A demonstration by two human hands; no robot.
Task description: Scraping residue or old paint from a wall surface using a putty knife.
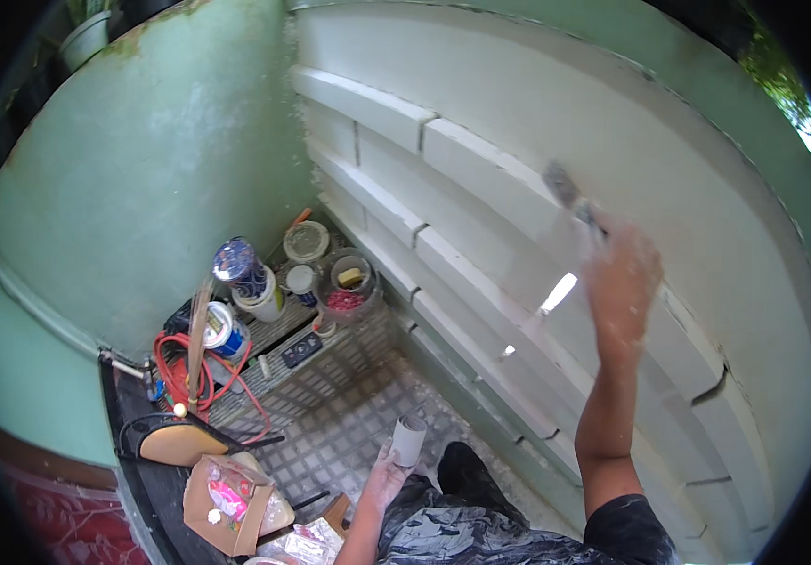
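My right hand [621, 275] is shut on the handle of a paintbrush [562, 185], blurred by motion, beside the raised ledge of the white wall panel [483, 152]. Whether the bristles touch the surface cannot be told. Low in front of me, my left hand [390, 470] grips a small white cylindrical container [409, 439]; what is inside cannot be made out. Pale dust or paint marks both hands. The panel has several stepped horizontal ledges with dark vertical gaps between blocks, and a green wall [158, 169] meets it at the corner.
A low slatted bench [285, 374] in the corner holds paint cans, a clear tub [345, 286], a red hose [165, 371] and a stick broom [198, 339]. Left of my legs stands a cardboard box [200, 519] beside a chair [183, 443]. The floor [321, 438] is tiled.
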